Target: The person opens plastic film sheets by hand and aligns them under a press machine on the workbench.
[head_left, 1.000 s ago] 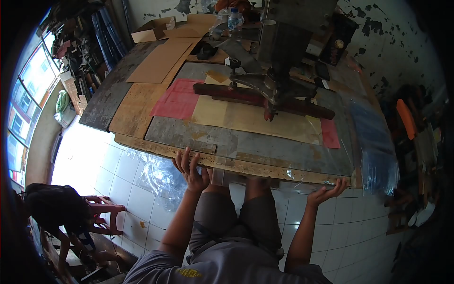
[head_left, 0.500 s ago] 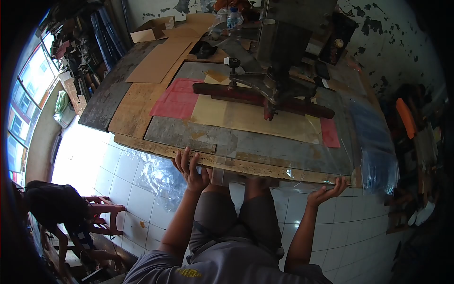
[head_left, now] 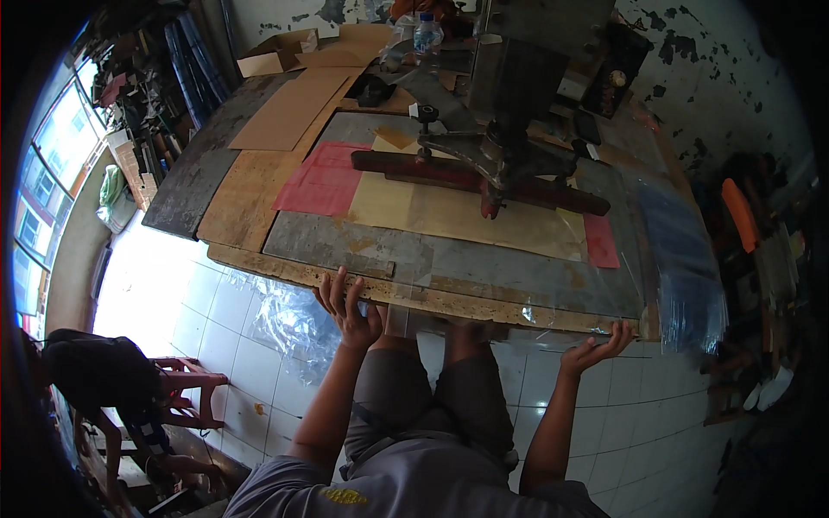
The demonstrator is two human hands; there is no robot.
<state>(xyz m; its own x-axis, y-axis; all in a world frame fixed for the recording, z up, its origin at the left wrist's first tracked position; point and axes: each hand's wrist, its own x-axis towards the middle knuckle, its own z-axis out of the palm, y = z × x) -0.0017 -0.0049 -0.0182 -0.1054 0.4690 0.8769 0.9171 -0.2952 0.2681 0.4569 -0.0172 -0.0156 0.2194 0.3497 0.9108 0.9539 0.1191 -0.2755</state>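
My left hand (head_left: 350, 309) rests against the front wooden edge of the worktable (head_left: 466, 312), its fingers apart and tips on the rim. Farther right, my right hand (head_left: 600, 347) touches the same edge near the corner, with fingers stretched out. Clear plastic film lies over the front of the grey plate (head_left: 345, 246) and hangs a little over the edge between my hands. On the plate are yellow sheets (head_left: 449, 217) with red pieces (head_left: 319, 180) at both ends. A dark red press bar (head_left: 414, 168) sits above them, below a heavy metal column (head_left: 518, 82).
Brown cardboard (head_left: 289, 108) and an open box (head_left: 276, 56) lie at the back left, near a bottle (head_left: 425, 34). Bluish plastic sheets (head_left: 686, 268) hang over the right edge. A red stool (head_left: 194, 388) and crumpled plastic (head_left: 298, 332) are on the floor at left.
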